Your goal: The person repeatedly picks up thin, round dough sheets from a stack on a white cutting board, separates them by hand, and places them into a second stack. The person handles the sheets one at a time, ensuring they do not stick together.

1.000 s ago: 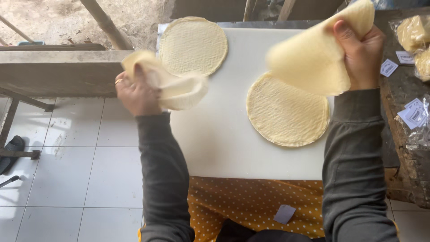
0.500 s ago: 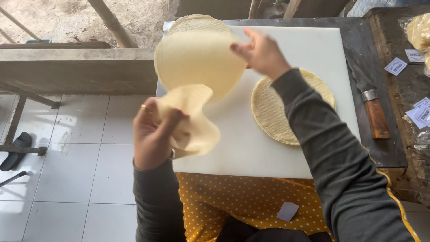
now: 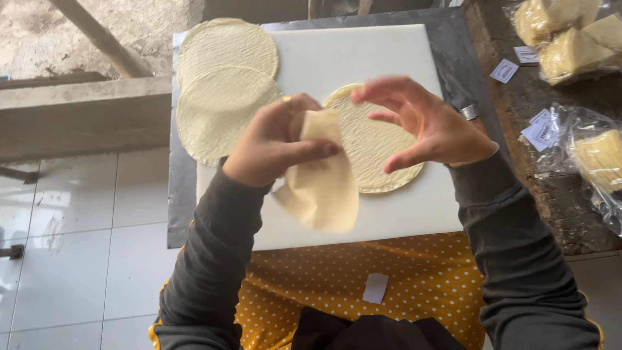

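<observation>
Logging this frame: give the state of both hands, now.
Left hand: closed, holding a limp thin wrapper.
Right hand: open, fingers spread, holding nothing.

Knife handle, paper labels, bagged, perhaps folded, wrappers

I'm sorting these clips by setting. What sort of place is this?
Probably a small home food workshop: thin round wrappers laid on a white board, bagged goods with paper labels alongside, tiled floor below.

Small food-making workshop, home-run by the look: thin round pale wafers are lying on a white rectangular plastic board, clear bagged batches and small paper labels are crowding a rough wooden bench.
</observation>
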